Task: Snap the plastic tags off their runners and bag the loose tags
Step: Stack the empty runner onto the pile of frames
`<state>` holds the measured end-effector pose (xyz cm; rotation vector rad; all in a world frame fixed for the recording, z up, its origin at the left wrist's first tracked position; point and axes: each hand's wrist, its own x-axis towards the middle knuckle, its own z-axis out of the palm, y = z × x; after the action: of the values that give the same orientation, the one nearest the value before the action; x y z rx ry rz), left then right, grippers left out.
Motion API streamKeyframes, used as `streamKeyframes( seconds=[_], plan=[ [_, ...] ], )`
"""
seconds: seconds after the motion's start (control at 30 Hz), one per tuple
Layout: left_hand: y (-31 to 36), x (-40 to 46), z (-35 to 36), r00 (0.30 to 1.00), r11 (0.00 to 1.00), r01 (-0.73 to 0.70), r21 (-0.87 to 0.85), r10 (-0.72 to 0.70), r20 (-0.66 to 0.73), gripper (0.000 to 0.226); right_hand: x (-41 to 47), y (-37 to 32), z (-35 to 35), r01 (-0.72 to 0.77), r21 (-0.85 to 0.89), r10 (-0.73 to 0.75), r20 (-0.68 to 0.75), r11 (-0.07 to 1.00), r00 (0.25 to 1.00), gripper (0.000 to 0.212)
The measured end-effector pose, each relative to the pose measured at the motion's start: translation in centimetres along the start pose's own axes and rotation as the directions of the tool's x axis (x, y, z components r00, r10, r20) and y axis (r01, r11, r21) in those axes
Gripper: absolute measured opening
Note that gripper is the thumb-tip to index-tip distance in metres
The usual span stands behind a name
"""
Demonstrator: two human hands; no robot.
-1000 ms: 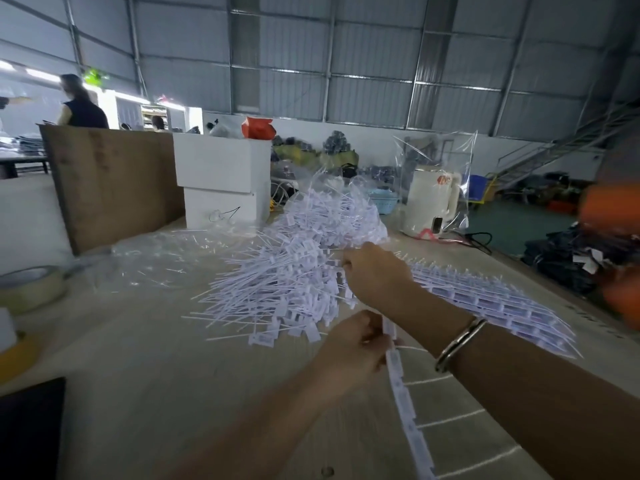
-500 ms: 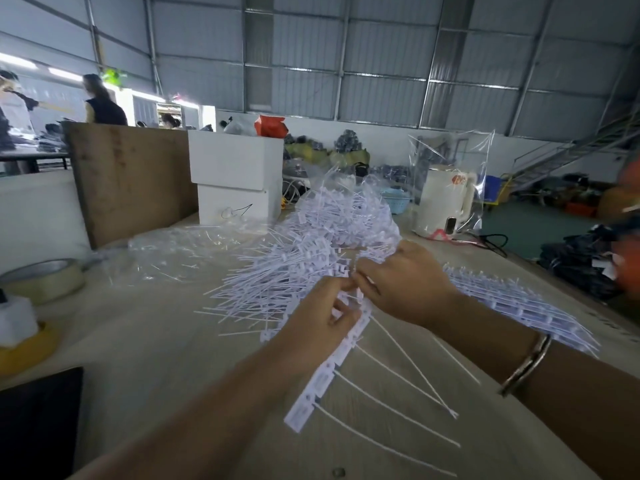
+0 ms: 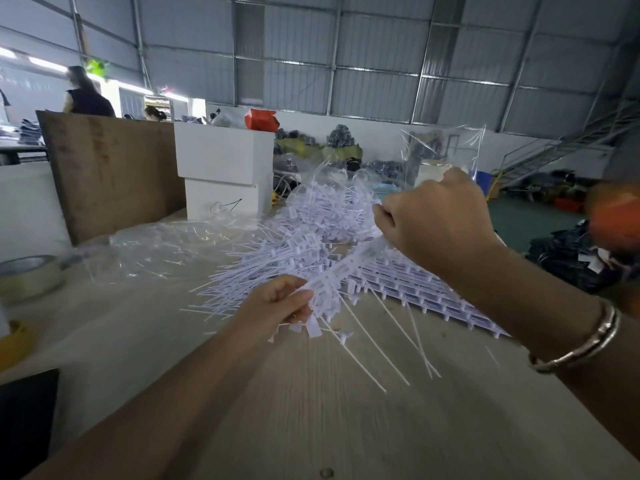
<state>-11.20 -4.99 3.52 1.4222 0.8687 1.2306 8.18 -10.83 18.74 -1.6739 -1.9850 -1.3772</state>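
- left hand (image 3: 277, 303) pinches near end of a tag strip (image 3: 341, 271), held above the surface (image 3: 346, 427)
- right hand (image 3: 436, 226) grips the strip's far end, fist closed, raised higher; strip slants up to the right
- thin tails hang down from the strip
- loose tag pile (image 3: 294, 244) behind the hands; unbroken runners (image 3: 426, 296) lie flat under right forearm
- clear bag (image 3: 166, 244) left of pile

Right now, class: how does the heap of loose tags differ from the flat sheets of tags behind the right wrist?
The loose tags lie jumbled, tails pointing many ways; the sheets lie flat in even rows. The loose tags form a mound; the sheets form a low stack. Both are white plastic on the table.
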Motion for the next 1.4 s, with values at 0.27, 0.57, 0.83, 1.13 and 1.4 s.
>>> streamKeyframes(
  seconds=[0.27,0.57,0.83,1.13,1.4],
  plan=[
    [-2.1,0.7,-1.3,0.999,0.997,-0.039,-0.070,0.038,-0.021,0.016,-0.5,-1.2,4.2,0.077,0.102,-0.090,0.135,0.992,0.987,0.052],
    [-2.0,0.5,-1.9,0.974,0.985,-0.097,0.141,0.123,-0.190,0.025,-4.5,-4.5,10.5,0.082,0.248,-0.070,-0.057,0.965,0.996,0.022],
    [0.6,0.1,-2.6,0.923,0.925,-0.362,-0.119,0.338,-0.185,0.030,-0.1,-0.4,9.1,0.025,0.511,0.025,-0.091,0.859,0.996,0.051],
    [0.3,0.2,-2.1,0.970,0.938,-0.243,-0.247,0.227,-0.091,0.021,-0.1,2.8,4.7,0.217,0.286,-0.195,-0.106,0.933,0.975,0.050],
    [-1.6,-0.6,-0.1,0.999,0.941,-0.039,0.336,0.041,-0.001,0.012,-5.2,1.7,8.4,-0.038,0.363,-0.189,0.569,0.931,0.800,0.037]
  ],
)
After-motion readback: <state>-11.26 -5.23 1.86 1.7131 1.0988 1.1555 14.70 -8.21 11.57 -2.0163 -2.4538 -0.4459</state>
